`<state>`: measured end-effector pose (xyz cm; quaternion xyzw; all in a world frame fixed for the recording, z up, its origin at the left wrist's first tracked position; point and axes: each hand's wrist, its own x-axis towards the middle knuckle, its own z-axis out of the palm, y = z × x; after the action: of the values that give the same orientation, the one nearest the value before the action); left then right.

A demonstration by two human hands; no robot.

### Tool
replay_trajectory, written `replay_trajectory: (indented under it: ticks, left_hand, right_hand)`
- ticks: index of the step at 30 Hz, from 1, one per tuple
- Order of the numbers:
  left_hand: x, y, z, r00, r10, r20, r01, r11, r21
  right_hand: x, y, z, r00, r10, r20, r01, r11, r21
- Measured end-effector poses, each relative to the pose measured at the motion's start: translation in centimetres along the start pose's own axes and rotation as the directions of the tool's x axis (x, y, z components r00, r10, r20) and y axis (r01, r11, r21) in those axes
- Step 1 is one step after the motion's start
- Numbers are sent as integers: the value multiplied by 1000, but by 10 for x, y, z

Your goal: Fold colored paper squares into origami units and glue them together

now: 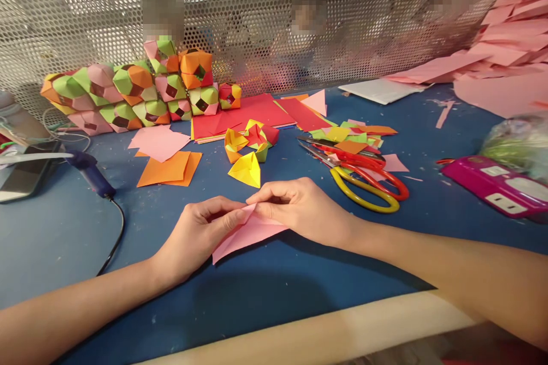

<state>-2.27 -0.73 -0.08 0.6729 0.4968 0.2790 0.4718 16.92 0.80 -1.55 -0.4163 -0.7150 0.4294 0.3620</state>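
Note:
A piece of pink paper (252, 234) is pinched between both hands just above the blue table (265, 302). My left hand (194, 234) grips its left part with thumb and fingers. From the right, my right hand (299, 208) holds the paper's upper edge, its fingertips close to those of the left. Just beyond the hands lies a folded yellow piece (246, 170), and behind it a partly joined ring of folded orange, red and green pieces (257, 137). Orange sheets (169, 170) and pink sheets (158, 141) lie to the left of these.
Scissors with yellow and red handles (363, 197) lie right of the hands. Folded paper balls (132, 88) are stacked at the back left. A blue-handled tool (92, 174) trails a cable at left. A magenta power strip (496, 185) and pink paper pile (509, 40) are at right.

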Motion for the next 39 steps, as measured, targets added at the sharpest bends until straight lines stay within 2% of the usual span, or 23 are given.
replay_trajectory:
  ticks: [7, 11, 18, 22, 32, 36, 39]
  left_hand:
    - [0, -4, 2, 999, -5, -42, 4, 1000, -13]
    - [1, -4, 2, 998, -54, -33, 52, 997, -53]
    - [1, -2, 3, 991, -132, -28, 126, 979, -159]
    - [1, -2, 3, 991, -131, -31, 124, 977, -175]
    - [-1, -2, 4, 999, -43, -25, 42, 998, -51]
    - [-2, -2, 5, 995, -34, -93, 34, 999, -5]
    - [-2, -5, 5, 992, -27, -124, 30, 999, 19]
  right_hand:
    - [2, -2, 1, 999, -28, 17, 28, 999, -18]
    - [1, -2, -2, 997, -46, 58, 47, 999, -26]
    - [2, -5, -4, 996, 12, 88, -6, 998, -58]
    - [0, -5, -2, 996, 2, 89, 2, 999, -43]
    - [-6, -5, 5, 996, -71, -52, 69, 996, -49]
    - [-7, -6, 3, 985, -121, -122, 109, 989, -98]
    - [-5, -5, 0, 989, -112, -100, 102, 990, -95]
